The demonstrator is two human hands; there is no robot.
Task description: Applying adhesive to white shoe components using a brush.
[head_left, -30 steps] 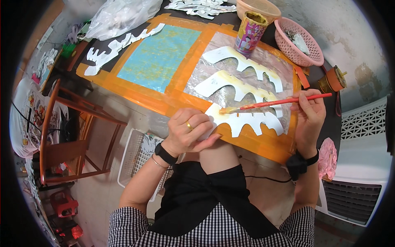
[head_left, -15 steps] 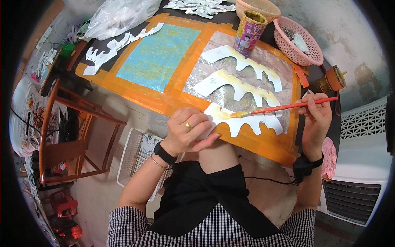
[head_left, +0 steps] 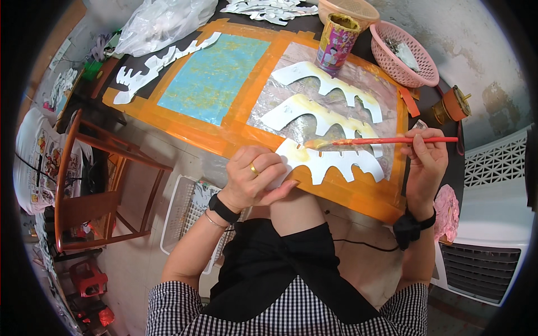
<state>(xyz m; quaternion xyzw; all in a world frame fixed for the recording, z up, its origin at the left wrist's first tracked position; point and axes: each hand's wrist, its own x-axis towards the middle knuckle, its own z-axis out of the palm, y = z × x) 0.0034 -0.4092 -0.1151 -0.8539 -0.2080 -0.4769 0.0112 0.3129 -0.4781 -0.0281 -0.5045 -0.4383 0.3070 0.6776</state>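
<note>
My left hand (head_left: 258, 175) pinches the left end of a white cut-out piece (head_left: 336, 162) at the table's near edge. This piece is curved, with arches cut along one side and a yellowish smear near its left end. In my right hand (head_left: 427, 165) is a red-handled brush (head_left: 386, 140), held near the back of its handle. The yellow-coated bristles touch the far edge of the held piece. Beyond it lie two similar cut-outs, a middle one (head_left: 291, 112) and a far one (head_left: 305, 71), both streaked with yellow.
A yellow-smeared can (head_left: 337, 45) stands behind the cut-outs, beside a pink basket (head_left: 406, 56). Orange tape borders a blue sheet (head_left: 213, 78) on the table. More white cut-outs (head_left: 134, 83) and a plastic bag (head_left: 162, 25) lie at the far left. A wooden chair (head_left: 89, 218) stands left.
The brush tip has shifted left and away from me, from the middle of the piece to its far edge. Its handle now lies more level. My left hand has stayed nearly still.
</note>
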